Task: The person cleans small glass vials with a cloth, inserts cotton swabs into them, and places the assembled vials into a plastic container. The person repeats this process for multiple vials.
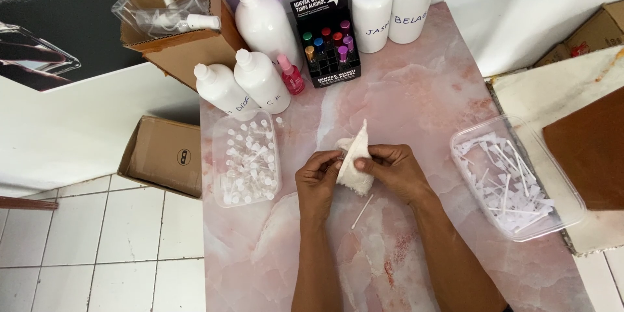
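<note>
The fingers of the left hand (318,179) are drawn together in a pinch on the left edge of a small white cloth (355,161); something small may be gripped inside the fold at that edge, but it cannot be told. The fingers of the right hand (391,170) are likewise closed, thumb against forefinger, on the right side of the same cloth. The cloth is held between both hands just above the pink marbled bench (416,97), folded so that one corner points up and away from the person. The step in hand is judged to be wiping or wrapping a small part within the cloth. The next move is judged to call for a steady pinch with little force and a slight turn of the cloth, since the part inside would be tiny and easily dropped. A thin white stick (362,211) lies on the bench just below the cloth, untouched. Left of the cloth a clear tray of small vials (247,159) is noted; right of it, a clear tray of white plastic sticks (504,179). Beyond the cloth stand white bottles (261,81), a small pink bottle (290,75) and a black display rack of coloured vials (327,39).
</note>
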